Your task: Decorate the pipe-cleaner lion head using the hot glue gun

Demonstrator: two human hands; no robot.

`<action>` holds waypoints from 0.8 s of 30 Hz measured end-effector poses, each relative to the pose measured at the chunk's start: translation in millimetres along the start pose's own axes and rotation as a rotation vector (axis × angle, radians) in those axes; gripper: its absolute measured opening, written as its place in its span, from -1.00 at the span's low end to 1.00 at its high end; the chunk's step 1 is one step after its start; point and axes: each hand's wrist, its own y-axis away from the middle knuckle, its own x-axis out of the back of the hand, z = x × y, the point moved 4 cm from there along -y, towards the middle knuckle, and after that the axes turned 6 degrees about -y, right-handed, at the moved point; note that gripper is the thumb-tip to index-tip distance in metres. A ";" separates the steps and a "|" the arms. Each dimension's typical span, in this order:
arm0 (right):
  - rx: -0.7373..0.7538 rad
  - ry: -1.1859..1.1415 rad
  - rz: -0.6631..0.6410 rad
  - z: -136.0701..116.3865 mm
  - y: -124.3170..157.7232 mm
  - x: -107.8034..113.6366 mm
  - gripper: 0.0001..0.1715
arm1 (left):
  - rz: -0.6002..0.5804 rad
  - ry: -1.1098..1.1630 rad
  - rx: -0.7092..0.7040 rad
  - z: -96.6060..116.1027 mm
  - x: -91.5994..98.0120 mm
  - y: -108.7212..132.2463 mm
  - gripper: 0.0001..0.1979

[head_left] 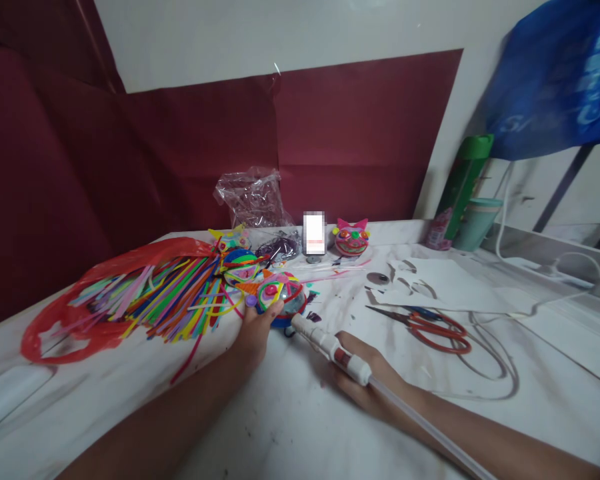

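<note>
My left hand is closed around the near side of a decorated craft head, with red, yellow and blue trim and a pink button-like eye. In my right hand is a white hot glue gun, gripped with the fingers wrapped round it. Its nozzle points at the craft head's lower right edge; I cannot tell whether they touch. A long translucent glue stick sticks out from its rear. Just behind the held head sit another blue-topped craft head and a yellow-eared one.
Colourful pipe cleaners spread over a red plastic bag at left. Orange-handled scissors and cut paper lie right. Farther back are a clear bag, a pink-eared head, a green can and a cup.
</note>
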 end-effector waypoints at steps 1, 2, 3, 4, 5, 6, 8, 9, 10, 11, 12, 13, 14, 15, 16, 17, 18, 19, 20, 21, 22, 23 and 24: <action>-0.001 0.003 -0.003 0.6 0.2 -0.5 -0.81 | 0.015 0.004 0.004 0.9 -0.5 0.7 -0.36; -0.004 0.003 -0.003 1.2 0.3 -0.8 -0.81 | 0.027 0.011 0.009 1.8 -1.2 1.4 -0.34; -0.004 0.001 -0.004 1.6 0.4 -1.0 -0.82 | 0.033 0.021 0.015 2.7 -2.1 2.0 -0.33; -0.002 -0.004 -0.005 1.8 0.5 -1.2 -0.83 | 0.032 0.029 0.018 3.6 -3.0 2.5 -0.31; 0.001 -0.009 -0.007 1.7 0.6 -1.3 -0.83 | 0.029 0.032 0.020 4.2 -3.8 2.8 -0.31; 0.003 -0.014 -0.006 1.6 0.7 -1.2 -0.83 | 0.027 0.031 0.022 4.5 -4.2 3.0 -0.30; 0.006 -0.012 0.003 1.0 0.8 -0.4 -0.81 | 0.031 0.024 0.029 4.4 -4.2 3.1 -0.31; 0.003 -0.010 0.010 0.7 0.8 0.2 -0.80 | 0.031 0.026 0.034 4.2 -4.1 3.2 -0.31; -0.001 -0.009 0.017 0.6 0.8 0.7 -0.79 | 0.031 0.030 0.039 3.9 -4.0 3.3 -0.32; -0.006 -0.010 0.023 0.4 0.8 1.0 -0.78 | 0.029 0.036 0.043 3.7 -4.1 3.5 -0.32; -0.010 -0.013 0.029 0.4 0.7 1.2 -0.79 | 0.025 0.042 0.044 3.6 -4.2 3.7 -0.33; -0.014 -0.017 0.033 0.5 0.6 1.2 -0.79 | 0.021 0.044 0.045 3.5 -4.5 3.8 -0.34; -0.013 -0.020 0.033 0.4 0.5 0.9 -0.80 | 0.018 0.044 0.043 3.5 -4.7 3.9 -0.35; -0.009 -0.022 0.030 0.3 0.3 0.5 -0.82 | 0.016 0.042 0.038 3.5 -4.9 3.8 -0.34; -0.002 -0.023 0.025 0.1 0.2 0.1 -0.83 | 0.013 0.040 0.030 3.5 -5.1 3.6 -0.33; 0.005 -0.025 0.017 -0.1 0.0 -0.2 -0.83 | 0.014 0.038 0.025 3.3 -5.1 3.3 -0.32; 0.009 -0.027 0.012 -0.3 -0.1 -0.1 -0.82 | 0.020 0.035 0.026 2.9 -4.8 2.9 -0.31; 0.010 -0.028 0.012 -0.5 -0.1 0.6 -0.81 | 0.025 0.033 0.031 2.5 -4.5 2.6 -0.30; 0.005 -0.028 0.011 -0.5 0.0 1.4 -0.81 | 0.029 0.033 0.036 2.3 -4.2 2.3 -0.30; -0.003 -0.027 0.009 -0.5 0.1 2.4 -0.81 | 0.031 0.032 0.041 2.3 -3.9 2.2 -0.31; -0.012 -0.022 0.008 -0.4 0.3 3.3 -0.82 | 0.029 0.034 0.041 2.8 -3.8 2.2 -0.31; -0.022 -0.015 0.009 -0.3 0.5 4.1 -0.83 | 0.028 0.036 0.036 3.7 -3.6 2.3 -0.32; -0.031 -0.008 0.011 -0.1 0.6 4.6 -0.83 | 0.029 0.039 0.031 4.6 -3.5 2.5 -0.32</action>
